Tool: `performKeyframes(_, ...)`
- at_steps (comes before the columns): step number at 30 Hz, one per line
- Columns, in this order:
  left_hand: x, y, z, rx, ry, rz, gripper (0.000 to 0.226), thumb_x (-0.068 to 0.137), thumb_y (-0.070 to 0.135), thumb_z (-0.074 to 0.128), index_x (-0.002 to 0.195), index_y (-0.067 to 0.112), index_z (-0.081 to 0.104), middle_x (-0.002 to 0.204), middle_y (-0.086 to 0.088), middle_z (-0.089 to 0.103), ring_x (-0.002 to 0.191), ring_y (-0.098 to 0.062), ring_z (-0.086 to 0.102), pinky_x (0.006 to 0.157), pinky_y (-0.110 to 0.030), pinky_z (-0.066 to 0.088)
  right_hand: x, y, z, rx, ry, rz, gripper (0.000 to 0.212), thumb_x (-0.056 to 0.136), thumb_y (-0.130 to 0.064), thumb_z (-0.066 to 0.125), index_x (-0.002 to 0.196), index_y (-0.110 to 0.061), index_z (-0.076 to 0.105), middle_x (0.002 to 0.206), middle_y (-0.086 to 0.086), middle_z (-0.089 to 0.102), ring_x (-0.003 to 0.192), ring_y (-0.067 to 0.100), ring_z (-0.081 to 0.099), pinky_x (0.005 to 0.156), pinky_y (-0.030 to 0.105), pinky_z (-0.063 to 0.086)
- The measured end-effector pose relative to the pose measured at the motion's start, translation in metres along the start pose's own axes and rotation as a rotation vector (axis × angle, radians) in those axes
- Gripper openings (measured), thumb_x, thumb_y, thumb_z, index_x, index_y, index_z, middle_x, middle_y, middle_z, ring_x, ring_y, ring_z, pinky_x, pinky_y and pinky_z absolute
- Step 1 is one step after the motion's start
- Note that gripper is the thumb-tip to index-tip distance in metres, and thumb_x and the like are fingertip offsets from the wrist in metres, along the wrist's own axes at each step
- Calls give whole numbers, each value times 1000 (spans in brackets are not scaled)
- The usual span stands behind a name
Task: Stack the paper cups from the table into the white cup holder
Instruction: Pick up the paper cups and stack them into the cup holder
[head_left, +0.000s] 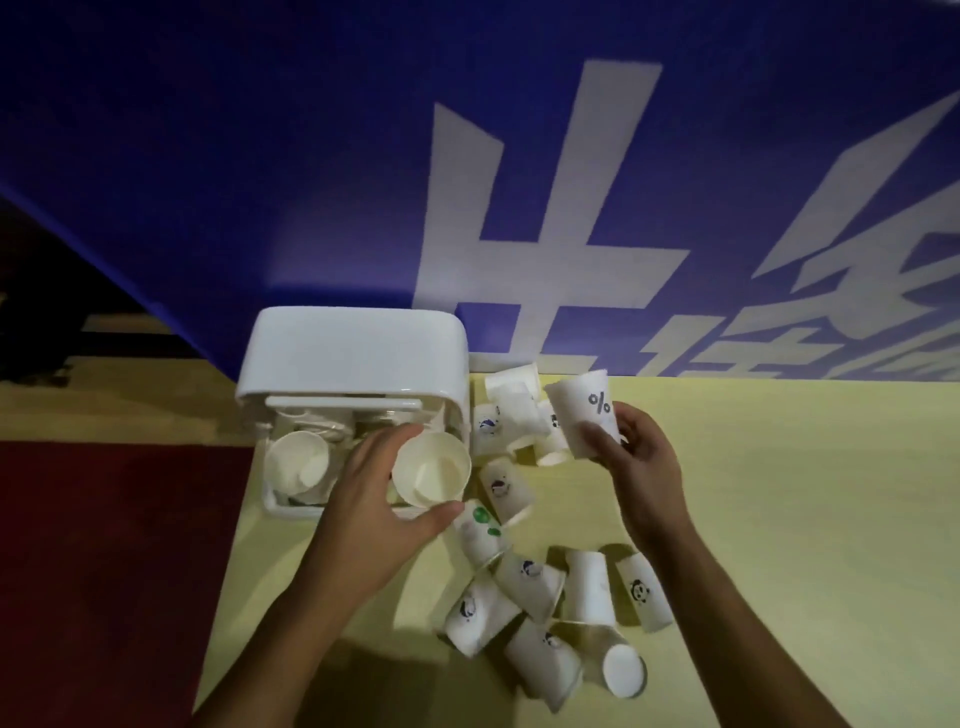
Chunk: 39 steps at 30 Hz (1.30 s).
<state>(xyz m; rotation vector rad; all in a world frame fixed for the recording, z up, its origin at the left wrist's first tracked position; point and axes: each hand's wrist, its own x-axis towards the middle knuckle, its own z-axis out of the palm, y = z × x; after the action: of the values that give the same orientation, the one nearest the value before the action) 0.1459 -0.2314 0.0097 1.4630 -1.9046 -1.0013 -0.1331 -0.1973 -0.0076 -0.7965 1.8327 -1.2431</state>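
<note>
The white cup holder (353, 353) stands at the table's left edge, its lid raised. Inside it, on the left, sits a stack of cups (298, 462). My left hand (374, 493) grips a plain white cup (431, 467), mouth up, over the holder's right side. To the right, my right hand (639, 457) holds a bottom-up cup with a "%" mark (587, 415) above the table. Several loose paper cups lie on their sides between my arms, among them one with green dots (480, 530) and one with a panda (641, 590).
The yellow table (805, 519) stretches to the right. More loose cups (514, 410) are piled behind the holder's right side. A blue wall banner with white characters (545, 208) rises behind the table. Red floor (104, 545) lies to the left.
</note>
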Motion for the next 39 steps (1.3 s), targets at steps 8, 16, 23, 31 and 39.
performKeyframes(8, -28, -65, -92, -55, 61, 11, 77, 63, 31, 95, 131, 27, 59, 126, 20, 59, 113, 10, 54, 84, -1, 38, -86, -34, 117, 144, -242, -1, 38, 82, -8, 77, 116, -24, 70, 112, 5, 76, 108, 26, 71, 93, 53, 57)
performKeyframes(16, -15, -111, -133, -102, 169, -39, 79, 65, 46, 94, 134, 29, 57, 128, 10, 62, 113, -12, 61, 91, -33, 53, -125, -35, 182, 23, -173, -81, 60, 79, -27, 84, 132, -30, 57, 121, -4, 71, 110, 19, 69, 95, 50, 56)
performKeyframes(23, 9, -119, -117, -16, 93, 8, 77, 69, 31, 94, 136, 15, 60, 134, -1, 62, 120, -20, 57, 95, -26, 42, -131, -30, 194, 63, -79, -118, 64, 74, -22, 84, 131, -32, 56, 129, 0, 66, 115, 19, 66, 97, 48, 56)
performKeyframes(31, 19, -143, -88, 59, 7, -67, 79, 66, 35, 95, 135, 21, 59, 132, 4, 61, 119, -18, 55, 91, -31, 48, -132, -22, 200, -37, -7, -167, 69, 72, -5, 90, 122, -36, 53, 122, -12, 65, 111, 2, 65, 90, 21, 52)
performKeyframes(39, 14, -149, -92, -30, -87, -119, 109, 58, 33, 99, 147, 37, 35, 134, 22, 53, 121, -5, 53, 93, -24, 50, -116, -28, 248, -154, -75, -347, 69, 69, -15, 93, 125, -29, 54, 118, -22, 61, 111, 0, 58, 88, 11, 44)
